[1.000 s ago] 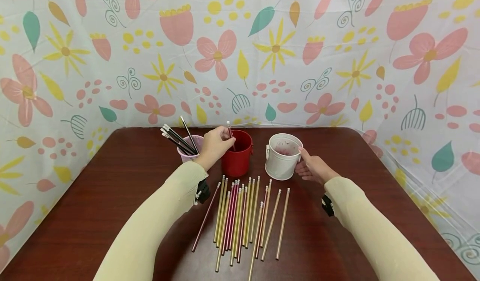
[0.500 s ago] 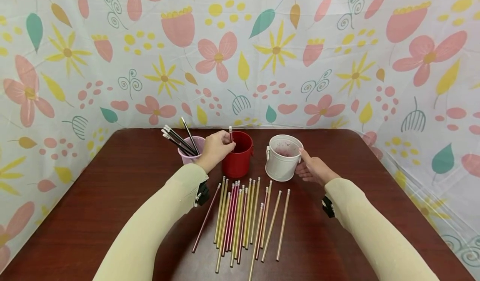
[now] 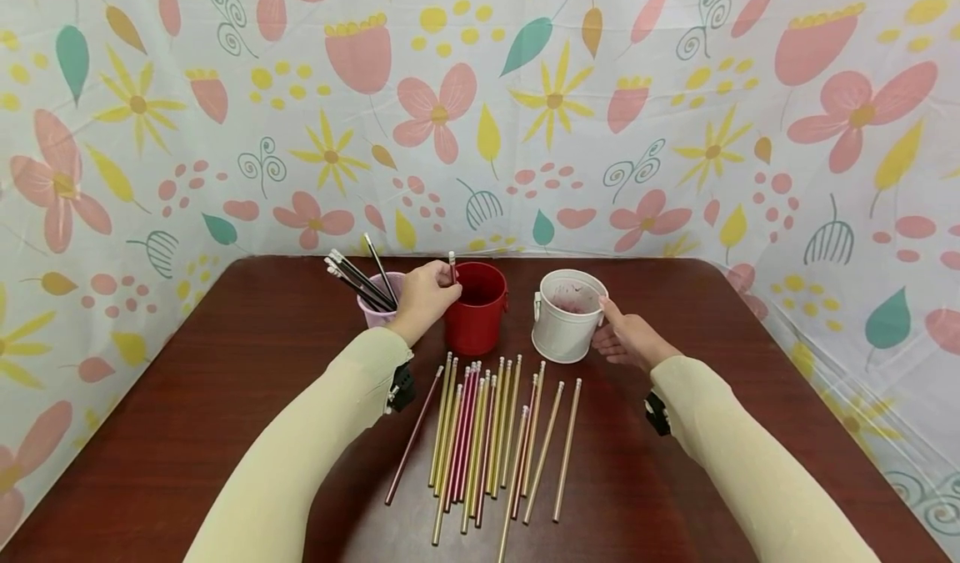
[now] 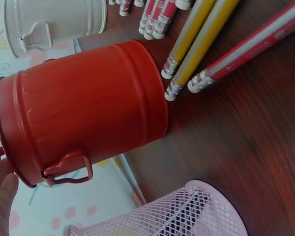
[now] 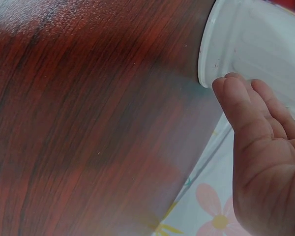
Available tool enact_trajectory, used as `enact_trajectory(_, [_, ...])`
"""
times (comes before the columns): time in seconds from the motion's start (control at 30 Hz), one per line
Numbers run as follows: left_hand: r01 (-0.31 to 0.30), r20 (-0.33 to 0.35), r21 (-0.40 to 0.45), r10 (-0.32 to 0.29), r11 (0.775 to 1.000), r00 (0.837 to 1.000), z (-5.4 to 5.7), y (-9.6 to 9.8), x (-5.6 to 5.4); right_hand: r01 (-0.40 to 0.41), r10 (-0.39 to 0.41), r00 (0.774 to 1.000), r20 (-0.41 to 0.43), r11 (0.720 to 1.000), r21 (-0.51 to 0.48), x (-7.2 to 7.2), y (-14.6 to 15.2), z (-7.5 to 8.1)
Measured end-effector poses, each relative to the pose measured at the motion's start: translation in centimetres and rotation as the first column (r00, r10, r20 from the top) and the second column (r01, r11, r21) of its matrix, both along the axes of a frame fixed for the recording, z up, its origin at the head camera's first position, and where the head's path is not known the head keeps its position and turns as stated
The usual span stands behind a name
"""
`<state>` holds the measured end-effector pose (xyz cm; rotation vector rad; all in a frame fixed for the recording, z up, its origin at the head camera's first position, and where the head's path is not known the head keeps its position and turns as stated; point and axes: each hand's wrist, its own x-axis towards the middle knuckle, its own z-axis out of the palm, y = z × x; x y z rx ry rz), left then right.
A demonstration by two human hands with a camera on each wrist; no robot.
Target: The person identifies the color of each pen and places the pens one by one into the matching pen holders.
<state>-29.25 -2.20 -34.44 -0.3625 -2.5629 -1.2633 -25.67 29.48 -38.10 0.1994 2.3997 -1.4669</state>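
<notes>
My left hand [image 3: 423, 298] pinches a red pencil [image 3: 453, 268], its white eraser end up, at the left rim of the red bucket [image 3: 475, 329]. The pencil's lower part is hidden. In the left wrist view, fingertips [image 4: 2, 189] show at the rim of the same bucket. Beside it stands a white bucket [image 3: 562, 334] with reddish marks inside. My right hand [image 3: 633, 338] is at this bucket's right side, thumb by the rim and the other fingers nearly straight along the wall. The right wrist view shows those fingers [image 5: 238, 101] against the white wall.
Several gold, yellow and red pencils [image 3: 468, 446] lie spread in front of the buckets. A pink mesh cup [image 3: 375, 317] with several black pencils [image 3: 360, 279] stands left of the red bucket. Behind the brown table [image 3: 247, 379] hangs a floral cloth [image 3: 480, 87].
The pencil in my left hand sits slightly lower and further left, after first tilting more upright. My left hand has shifted a little left. The right hand stays at the white bucket.
</notes>
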Motion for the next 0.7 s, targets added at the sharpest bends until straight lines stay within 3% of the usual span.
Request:
enact_trajectory(0.17, [-0.021, 0.001, 0.048, 0.021, 0.999, 1.0, -0.5, -0.5, 0.1, 0.0, 0.0, 1.0, -0.001, 1.0, 0.005, 0.0, -0.1, 0.1])
enact_trajectory(0.43, [-0.073, -0.021, 0.019, 0.074, 0.997, 0.997, -0.9, -1.3, -0.1, -0.001, 0.001, 1.0, -0.002, 1.0, 0.012, 0.1, -0.2, 0.1])
enact_trajectory(0.7, [-0.066, 0.04, -0.002, 0.066, 0.998, 0.997, -1.3, -2.1, 0.3, 0.007, -0.007, 1.0, 0.003, 1.0, 0.003, 0.2, -0.2, 0.2])
